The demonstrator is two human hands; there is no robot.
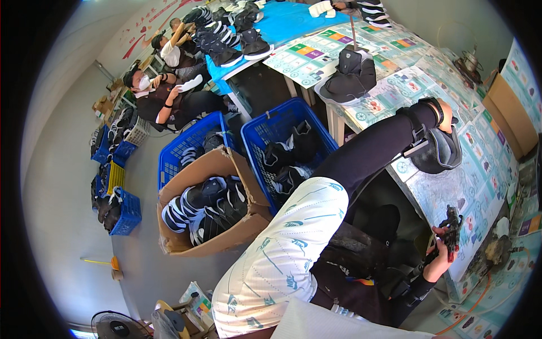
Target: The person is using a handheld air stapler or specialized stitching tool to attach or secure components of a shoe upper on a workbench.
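Observation:
My left arm, in a white patterned sleeve over a black one, reaches across to the right side of the table. There my left hand (pixel 445 114) grips the top edge of a dark shoe (pixel 438 151) with a grey lining. Its fingers are partly hidden. Lower down, near the table's front edge, my right hand (pixel 438 257) is closed around a dark hand tool (pixel 451 230) with a red part; its exact kind is unclear. Farther back on the table stands another black shoe (pixel 353 76) with a pale sole.
Blue baskets (pixel 248 133) and a cardboard box (pixel 257 223), holding black and white shoes, stand left of the table. More shoes lie on a blue-covered table (pixel 293 20). A seated person (pixel 164 99) in a mask holds a white piece. An orange hose (pixel 477 308) runs at the lower right.

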